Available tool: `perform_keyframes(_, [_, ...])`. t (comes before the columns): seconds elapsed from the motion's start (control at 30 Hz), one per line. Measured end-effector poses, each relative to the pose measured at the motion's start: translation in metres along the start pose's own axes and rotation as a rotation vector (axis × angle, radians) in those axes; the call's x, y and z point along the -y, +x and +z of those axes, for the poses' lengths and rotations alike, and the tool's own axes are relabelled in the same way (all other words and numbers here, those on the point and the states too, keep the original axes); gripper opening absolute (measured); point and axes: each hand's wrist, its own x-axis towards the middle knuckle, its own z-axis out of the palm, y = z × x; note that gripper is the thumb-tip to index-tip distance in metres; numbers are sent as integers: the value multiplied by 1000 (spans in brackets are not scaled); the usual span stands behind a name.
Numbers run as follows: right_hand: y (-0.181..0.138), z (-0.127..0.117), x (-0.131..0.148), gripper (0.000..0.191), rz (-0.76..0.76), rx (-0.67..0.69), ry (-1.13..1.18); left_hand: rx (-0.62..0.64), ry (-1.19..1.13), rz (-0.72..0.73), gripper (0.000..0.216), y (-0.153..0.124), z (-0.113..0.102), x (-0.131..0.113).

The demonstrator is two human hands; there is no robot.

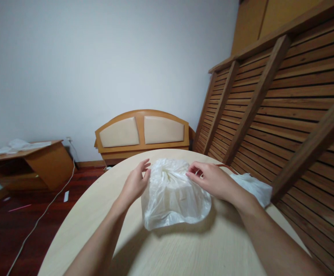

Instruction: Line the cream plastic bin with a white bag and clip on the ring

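Head view. A translucent white plastic bag, filled and gathered into a puckered neck at its top, sits on the far half of a pale round table, between the person's two hands. The left hand is open, its palm and loosely spread fingers laid against the bag's left flank. The right hand is curled at the bag's upper right, and its fingertips appear to pinch the film beside the neck, though the exact hold is hard to make out. A second crumpled white bag lies just beyond the right wrist, near the table's edge. Behind the table a padded headboard leans on the grey wall. A slatted wooden frame stands tilted at the right. A low desk and a white cable occupy the dark red floor at the left.
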Motion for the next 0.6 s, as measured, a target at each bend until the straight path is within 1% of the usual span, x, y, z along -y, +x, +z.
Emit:
perform_keyframes(0.03, [0, 2, -2, 21, 36, 15, 8, 31, -92, -13, 47, 2, 4, 4])
perform_keyframes(0.1, [0, 5, -5, 22, 82, 41, 46, 64, -184, -50, 50, 6, 8, 9])
perform_keyframes(0.27, [1, 13, -10, 26, 102, 85, 184, 62, -192, -69, 40, 9, 6, 13])
perform_keyframes(0.43, [3, 20, -8, 37, 176, 23, 170, 87, -205, -75, 42, 6, 2, 9])
perform_keyframes(0.5, [4, 23, -10, 39, 183, 11, 161, 166, -207, -83, 38, 4, -3, 7])
perform_keyframes(0.6, [6, 25, -16, 41, 189, 8, 181, 355, -198, -117, 25, 0, -12, 6])
